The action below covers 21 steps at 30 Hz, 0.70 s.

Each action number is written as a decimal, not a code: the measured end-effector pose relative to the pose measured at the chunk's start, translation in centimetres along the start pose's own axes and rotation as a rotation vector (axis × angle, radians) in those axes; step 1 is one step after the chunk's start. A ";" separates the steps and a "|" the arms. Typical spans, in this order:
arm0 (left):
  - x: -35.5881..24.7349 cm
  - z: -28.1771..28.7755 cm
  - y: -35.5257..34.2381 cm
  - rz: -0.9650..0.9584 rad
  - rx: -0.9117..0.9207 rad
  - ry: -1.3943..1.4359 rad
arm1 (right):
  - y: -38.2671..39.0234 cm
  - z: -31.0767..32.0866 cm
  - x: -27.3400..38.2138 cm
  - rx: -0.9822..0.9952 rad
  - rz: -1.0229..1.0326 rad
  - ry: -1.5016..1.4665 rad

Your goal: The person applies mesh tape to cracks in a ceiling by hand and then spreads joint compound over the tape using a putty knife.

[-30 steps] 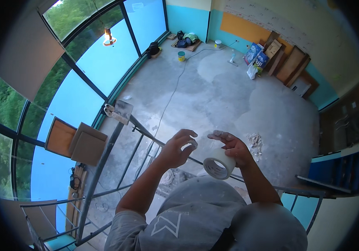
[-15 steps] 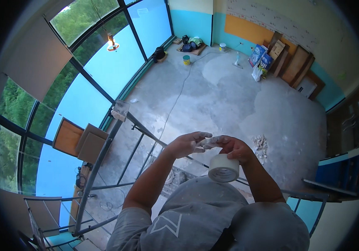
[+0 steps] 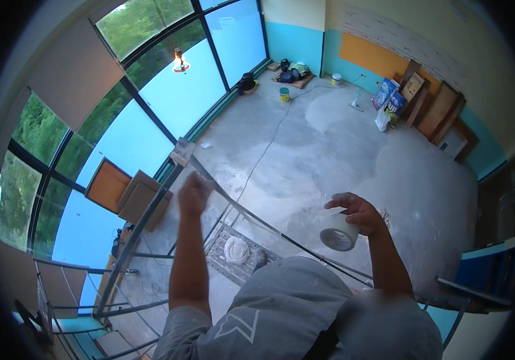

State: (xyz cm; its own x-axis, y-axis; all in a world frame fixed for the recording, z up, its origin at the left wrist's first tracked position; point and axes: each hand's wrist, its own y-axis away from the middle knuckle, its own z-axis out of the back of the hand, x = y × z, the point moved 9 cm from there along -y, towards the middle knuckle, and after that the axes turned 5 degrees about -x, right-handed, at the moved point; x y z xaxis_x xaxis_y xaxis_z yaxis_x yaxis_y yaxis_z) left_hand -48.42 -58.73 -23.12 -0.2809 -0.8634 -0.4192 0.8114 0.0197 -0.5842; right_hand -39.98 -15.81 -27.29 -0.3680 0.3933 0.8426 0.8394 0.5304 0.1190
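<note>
My right hand (image 3: pixel 358 215) grips a wide roll of white tape (image 3: pixel 338 234) at chest height, the thumb on its edge and the index finger stretched out to the left. My left hand (image 3: pixel 195 193) is apart from the roll, near the scaffold's grey metal rail (image 3: pixel 233 204). Motion smears its fingers, so whether it holds anything does not show. Just beyond it, a pale dusty block-like piece (image 3: pixel 182 151) sits at the rail's corner. Below, a round whitish bundle (image 3: pixel 236 250) lies on the perforated metal platform (image 3: pixel 218 255).
Scaffold bars (image 3: pixel 128 258) surround me. Tall windows (image 3: pixel 173 102) line the left, with a lit lamp (image 3: pixel 180 62) hanging there. On the dusty floor, a cable (image 3: pixel 263 144) runs past a bucket (image 3: pixel 284 95). Boards (image 3: pixel 437 111) lean at the far right wall.
My hands have parted. The left has swung left to the rail's corner, and the right has shifted slightly right and down with the tape roll. The view has shifted a little.
</note>
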 end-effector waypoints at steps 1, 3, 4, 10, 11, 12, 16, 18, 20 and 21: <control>3.7 2.2 0.7 0.034 -0.058 -0.151 | 0.4 1.9 0.2 -0.068 0.033 -0.029; 11.6 12.3 6.8 -0.266 -0.554 -0.617 | -0.9 3.7 0.2 -0.139 0.065 -0.082; 15.5 15.5 9.4 -0.125 -0.499 -0.773 | -0.7 6.3 0.3 -0.242 0.090 -0.036; 22.3 36.6 25.7 0.576 -0.563 -1.125 | -3.4 16.1 0.7 -0.814 0.124 0.976; 22.7 37.7 27.6 0.727 -0.460 -1.106 | -4.9 14.2 1.3 -0.829 0.130 1.005; 22.2 38.2 29.4 0.748 -0.475 -1.116 | -7.4 12.4 1.1 -0.803 0.140 1.013; 22.9 40.3 39.2 0.776 -1.012 -0.296 | -18.8 -3.2 3.1 -0.450 0.474 1.308; 27.2 36.6 45.3 0.996 -1.195 0.411 | -24.5 -11.3 2.5 -0.277 0.529 1.291; 27.1 32.3 45.7 1.144 -1.167 0.349 | -27.7 -19.8 2.4 -0.077 0.899 1.446; 25.8 28.4 43.7 1.309 -1.183 0.453 | -29.5 -21.9 2.0 -0.033 0.918 1.472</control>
State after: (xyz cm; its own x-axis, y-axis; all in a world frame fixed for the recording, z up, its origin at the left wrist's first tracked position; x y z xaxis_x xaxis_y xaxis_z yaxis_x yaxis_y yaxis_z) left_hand -5.69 -94.47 -39.72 -0.0992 0.1850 -0.9777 -0.0949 0.9763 0.1943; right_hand -56.70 -47.18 -17.63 0.8220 -0.4346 0.3680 0.5629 0.5229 -0.6401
